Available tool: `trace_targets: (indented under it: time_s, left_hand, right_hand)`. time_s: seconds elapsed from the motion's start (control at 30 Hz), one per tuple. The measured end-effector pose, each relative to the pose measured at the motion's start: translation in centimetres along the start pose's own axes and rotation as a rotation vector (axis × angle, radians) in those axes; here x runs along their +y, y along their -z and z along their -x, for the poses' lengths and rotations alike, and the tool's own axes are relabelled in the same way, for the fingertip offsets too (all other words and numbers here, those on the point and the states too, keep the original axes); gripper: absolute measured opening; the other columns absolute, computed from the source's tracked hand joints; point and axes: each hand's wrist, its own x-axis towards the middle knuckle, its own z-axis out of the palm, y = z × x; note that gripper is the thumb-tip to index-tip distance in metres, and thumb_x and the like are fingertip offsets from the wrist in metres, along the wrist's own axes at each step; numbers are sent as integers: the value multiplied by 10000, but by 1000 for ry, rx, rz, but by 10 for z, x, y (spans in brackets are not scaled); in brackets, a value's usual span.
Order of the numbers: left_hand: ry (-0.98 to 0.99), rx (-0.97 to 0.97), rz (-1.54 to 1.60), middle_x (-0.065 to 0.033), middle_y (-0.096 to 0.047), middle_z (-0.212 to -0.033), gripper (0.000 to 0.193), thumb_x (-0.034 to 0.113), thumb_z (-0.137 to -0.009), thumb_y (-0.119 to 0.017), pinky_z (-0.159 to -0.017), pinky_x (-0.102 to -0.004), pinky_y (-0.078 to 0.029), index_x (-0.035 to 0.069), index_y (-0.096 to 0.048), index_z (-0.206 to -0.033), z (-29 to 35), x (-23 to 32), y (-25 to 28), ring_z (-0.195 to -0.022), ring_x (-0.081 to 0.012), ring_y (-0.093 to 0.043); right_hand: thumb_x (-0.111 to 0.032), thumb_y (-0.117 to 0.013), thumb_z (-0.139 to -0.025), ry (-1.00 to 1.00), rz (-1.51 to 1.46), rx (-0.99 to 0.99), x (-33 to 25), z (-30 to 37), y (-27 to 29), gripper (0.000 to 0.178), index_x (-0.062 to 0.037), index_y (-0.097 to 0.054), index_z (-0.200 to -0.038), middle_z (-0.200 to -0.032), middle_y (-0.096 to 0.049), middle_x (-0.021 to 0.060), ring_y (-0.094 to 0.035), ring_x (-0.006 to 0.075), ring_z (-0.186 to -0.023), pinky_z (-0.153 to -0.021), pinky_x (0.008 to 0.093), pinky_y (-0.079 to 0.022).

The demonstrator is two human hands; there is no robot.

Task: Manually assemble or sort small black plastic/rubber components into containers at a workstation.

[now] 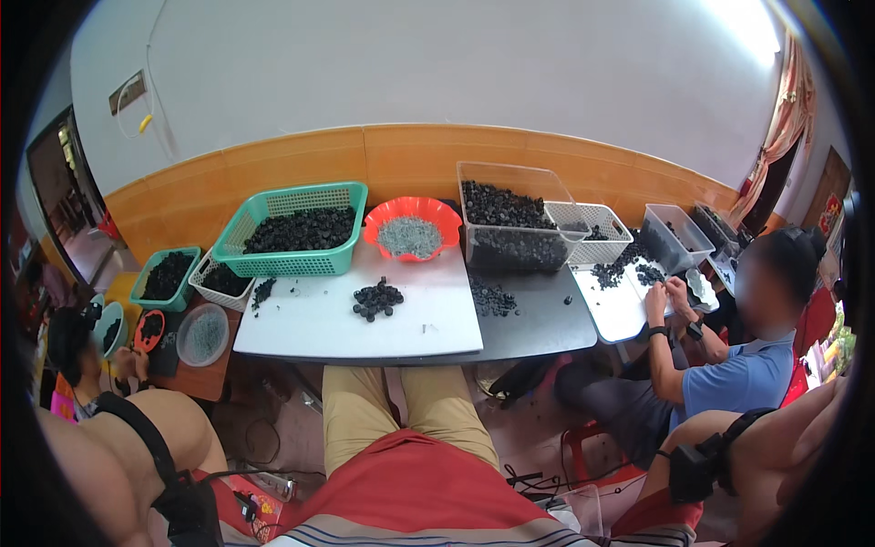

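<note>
Most of the space is taken up by a dark tabletop (pixel 538 339). Off to the right, a person in a blue shirt (pixel 740 374) is seated, with both of that person's hands brought together over a separate white surface (pixel 612 317). The left part of the dark tabletop is covered by a big white board (pixel 301 330). At the back, a clear plastic bin (pixel 518 235) is loaded with black bits, a green basket (pixel 296 265) is filled with more of them, and between the two a red scalloped bowl (pixel 410 206) is heaped with greyish see-through bits.

The wearer's left hand (pixel 87 479) and right hand (pixel 807 447) are held up really close to the lens, well apart from the board, and both are cut off by the rim. Whether they're spread, pressed together or pinching something honestly can't be told.

The pile of small black pieces (pixel 376 299) is sat on the white board, just in front of the bowl. A smaller dark cluster (pixel 263 291) is spread near the board's left edge, and one lone black piece (pixel 568 300) is parked on the dark tabletop.
</note>
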Motion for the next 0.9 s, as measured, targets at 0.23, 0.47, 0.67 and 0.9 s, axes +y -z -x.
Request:
trace_targets:
  time_s: [0.23,0.47,0.67,0.9]
  left_hand:
    - [30,-100,-102,-122,-582,-1162,538,393,-951,-686,-872,-346,-439,3,-566,-1302,-23,120,75,-944,-189,-528]
    - [59,-34,-87,-124,-586,-1158,528,385,-953,-683,-872,-346,-441,2,-570,-1298,-38,67,21,-946,-190,-532]
    - [71,-15,-100,-125,-590,-1154,519,379,-955,-681,-873,-345,-444,1,-573,-1294,-34,65,2,-948,-191,-536]
    - [65,-28,-142,-127,-594,-1150,508,371,-957,-678,-873,-345,-447,0,-576,-1290,-87,44,-120,-950,-192,-540]
  right_hand:
    - [-193,-624,-1002,30,-108,97,101,135,-8,720,-220,-236,-1607,-1537,-346,131,-542,295,-547,-457,445,-521]
    - [-197,-623,-1004,11,-127,19,69,114,21,718,-221,-234,-1607,-1543,-341,133,-546,299,-550,-459,446,-523]
    - [-200,-621,-1005,17,-157,-9,66,110,24,716,-222,-233,-1607,-1548,-337,134,-550,302,-552,-461,447,-524]
    - [-204,-619,-1007,54,-200,-3,120,129,0,715,-223,-232,-1607,-1554,-332,136,-554,306,-555,-464,449,-526]
